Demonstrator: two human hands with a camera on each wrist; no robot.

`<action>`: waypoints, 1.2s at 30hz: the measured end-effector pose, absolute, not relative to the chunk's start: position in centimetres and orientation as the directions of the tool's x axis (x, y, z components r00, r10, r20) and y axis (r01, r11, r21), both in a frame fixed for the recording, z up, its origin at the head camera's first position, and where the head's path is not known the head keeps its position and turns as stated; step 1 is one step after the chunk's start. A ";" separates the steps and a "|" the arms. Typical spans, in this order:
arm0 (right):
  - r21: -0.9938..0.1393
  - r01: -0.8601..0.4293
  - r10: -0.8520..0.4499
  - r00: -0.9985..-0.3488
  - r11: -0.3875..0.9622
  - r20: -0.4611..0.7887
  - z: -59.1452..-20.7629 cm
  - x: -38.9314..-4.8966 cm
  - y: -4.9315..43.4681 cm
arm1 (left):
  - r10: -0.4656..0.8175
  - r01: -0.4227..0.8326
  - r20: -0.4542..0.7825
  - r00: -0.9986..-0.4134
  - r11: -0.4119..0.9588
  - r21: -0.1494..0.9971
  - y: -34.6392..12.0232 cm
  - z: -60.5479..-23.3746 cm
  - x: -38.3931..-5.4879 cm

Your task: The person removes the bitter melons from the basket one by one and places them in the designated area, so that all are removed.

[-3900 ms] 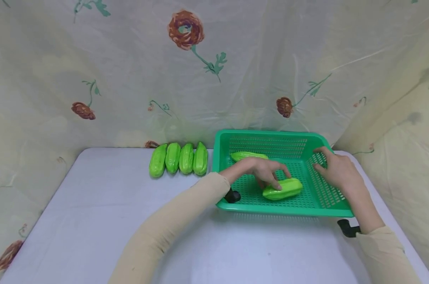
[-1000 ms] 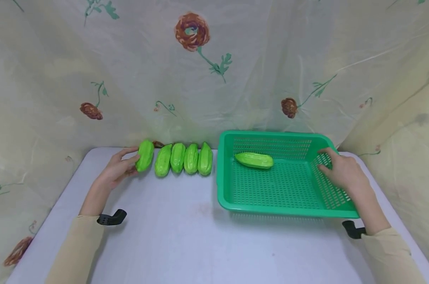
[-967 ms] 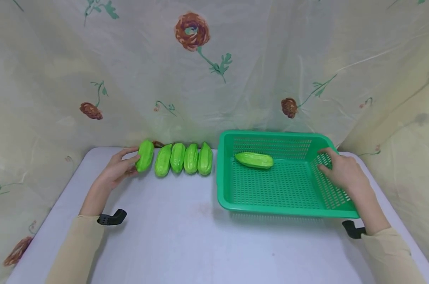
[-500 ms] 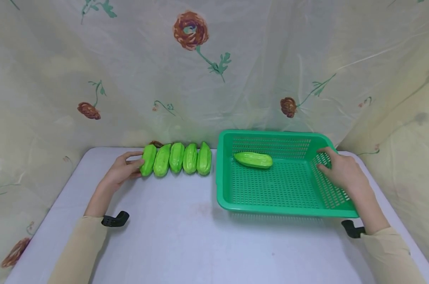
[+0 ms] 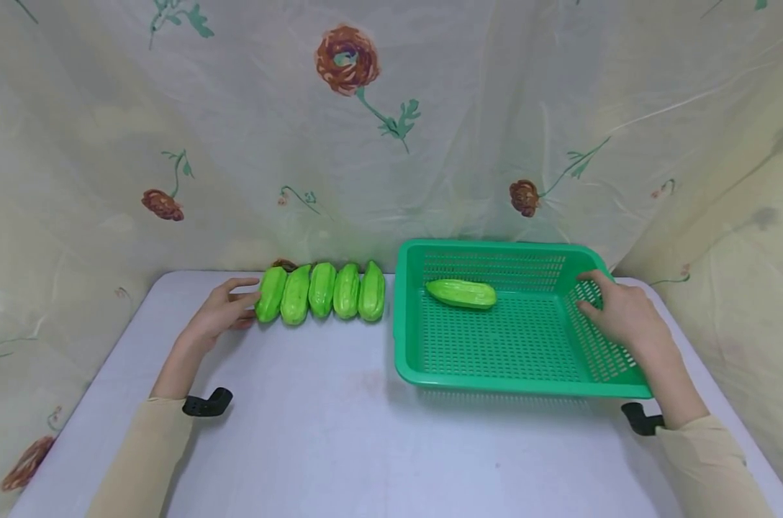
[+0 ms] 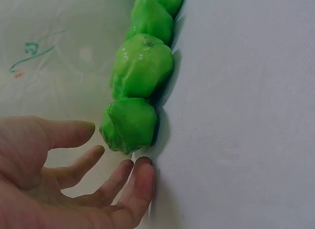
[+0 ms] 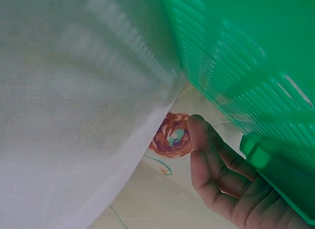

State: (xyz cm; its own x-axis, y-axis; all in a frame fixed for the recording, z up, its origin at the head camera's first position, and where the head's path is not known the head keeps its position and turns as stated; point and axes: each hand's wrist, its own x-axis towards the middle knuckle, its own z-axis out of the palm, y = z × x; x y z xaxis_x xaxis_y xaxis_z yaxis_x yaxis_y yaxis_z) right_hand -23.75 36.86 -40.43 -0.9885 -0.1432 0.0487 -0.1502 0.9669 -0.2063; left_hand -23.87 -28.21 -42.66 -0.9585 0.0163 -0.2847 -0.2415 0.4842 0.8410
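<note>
Several light-green, ridged, cucumber-like gourds stand side by side in a row at the table's back edge. At its left end lies one gourd (image 5: 271,294), also close up in the left wrist view as the nearest gourd (image 6: 129,125). My left hand (image 5: 222,311) is just left of it, with fingers spread and a gap between thumb and gourd in the left wrist view. A green plastic basket (image 5: 527,385) with slotted walls holds one more gourd (image 5: 461,293) near its back left. My right hand (image 5: 625,314) grips the basket's right rim, some fingers outside the wall.
A white-covered table (image 5: 340,432) carries everything. Behind and beside it hangs a pale curtain (image 5: 249,129) with printed brown flowers. Black wrist mounts (image 5: 208,403) stick out near both forearms.
My left hand carried a gourd from the basket to the row's left end, set it against its neighbour and let go. My right hand stays on the basket rim.
</note>
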 end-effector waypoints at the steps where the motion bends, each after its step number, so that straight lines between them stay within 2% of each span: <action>1: -0.207 -0.151 -0.144 -0.988 0.967 0.051 -40.5 -23.8 36.9 | 0.015 -0.243 -0.286 -0.958 0.485 0.840 -28.3 -42.7 -23.9; 10: -0.214 -0.156 -0.148 -0.987 0.964 0.056 -40.4 -23.7 36.8 | 0.015 -0.217 -0.257 -0.966 0.491 0.844 -28.7 -42.3 -23.7; 16: -0.214 -0.157 -0.148 -0.987 0.964 0.057 -40.3 -23.7 36.7 | -0.036 -0.205 -0.220 -0.975 0.530 0.823 -27.9 -41.6 -23.2; 23: -0.220 -0.154 -0.146 -0.988 0.963 0.054 -40.3 -23.6 36.7 | -0.071 -0.123 -0.101 -0.992 0.560 0.819 -26.0 -39.9 -23.0; 28: -0.221 -0.154 -0.145 -0.988 0.963 0.057 -40.5 -23.6 36.8 | -0.021 -0.035 -0.028 -0.999 0.555 0.831 -23.5 -38.3 -22.7; 36: -0.225 -0.147 -0.138 -0.989 0.963 0.055 -40.5 -23.7 36.8 | 0.158 0.110 0.028 -0.987 0.536 0.837 -18.3 -37.3 -22.5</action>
State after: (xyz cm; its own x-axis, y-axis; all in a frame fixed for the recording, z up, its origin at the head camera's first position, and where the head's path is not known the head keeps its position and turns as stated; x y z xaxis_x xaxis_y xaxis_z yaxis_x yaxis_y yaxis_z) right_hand -23.68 36.84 -40.51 -0.9889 -0.1380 0.0547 -0.1469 0.9632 -0.2250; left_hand -22.52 -18.31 -37.31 -0.9870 0.1581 0.0282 0.1097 0.5358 0.8372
